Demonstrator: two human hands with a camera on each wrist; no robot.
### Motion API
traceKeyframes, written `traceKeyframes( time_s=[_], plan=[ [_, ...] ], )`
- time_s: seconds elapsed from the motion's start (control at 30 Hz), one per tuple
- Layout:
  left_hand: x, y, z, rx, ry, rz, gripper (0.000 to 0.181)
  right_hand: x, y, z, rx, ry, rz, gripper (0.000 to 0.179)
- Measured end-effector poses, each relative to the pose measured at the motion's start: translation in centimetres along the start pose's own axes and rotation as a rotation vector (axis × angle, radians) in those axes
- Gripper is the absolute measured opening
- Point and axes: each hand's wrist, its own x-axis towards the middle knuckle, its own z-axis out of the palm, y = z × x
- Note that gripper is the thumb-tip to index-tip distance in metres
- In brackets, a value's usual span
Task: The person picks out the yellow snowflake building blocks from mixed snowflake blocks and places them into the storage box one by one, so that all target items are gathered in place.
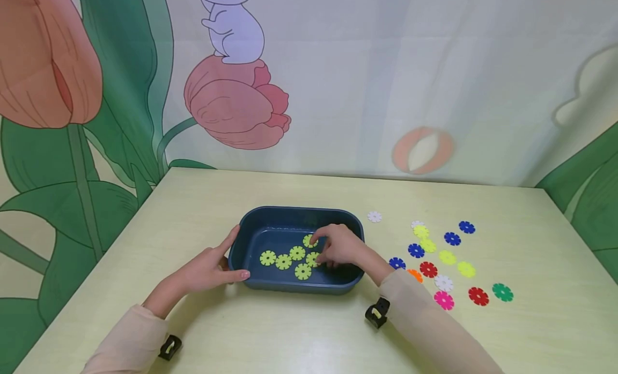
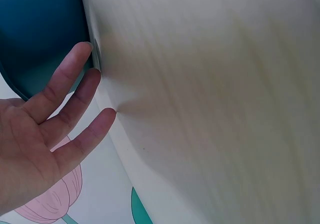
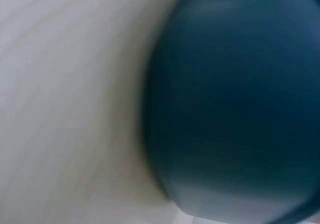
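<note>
Here we go: my left hand (image 1: 207,268), spread, braces the dark-blue oblong plastic tub (image 1: 294,287); right hand (image 1: 344,246) is inside over yellow-green notched plastic discs (image 1: 280,264), pinch unclear: I'd work low, tub steady

Basin (image 1: 296,288): dark blue. Inside it, yellow-green discs (image 1: 294,253) are seen. Right of basin, white, yellow, blue, red, orange, pink and green pieces (image 1: 475,295) are recorded. Behind basin, pale backdrop (image 1: 333,95) is printed with pink and orange tulips (image 1: 227,105).
</note>
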Motion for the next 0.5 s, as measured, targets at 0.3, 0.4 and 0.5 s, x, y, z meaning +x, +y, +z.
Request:
traceKeyframes(
  time_s=[0.3,0.4,0.5],
  plan=[
    [0.0,0.0,-0.1,0.015,0.002,0.006,0.103,-1.9,-0.2,-1.5,0.183,0.053,-0.132,0.022],
    [0.1,0.0,0.0,0.016,0.004,0.008,0.103,-2.6,0.1,-1.8,0.257,0.064,-0.155,0.022],
    [0.1,0.0,0.0,0.014,0.004,0.009,0.103,-3.4,0.6,-2.1,0.305,0.09,-0.16,0.022]
  ],
)
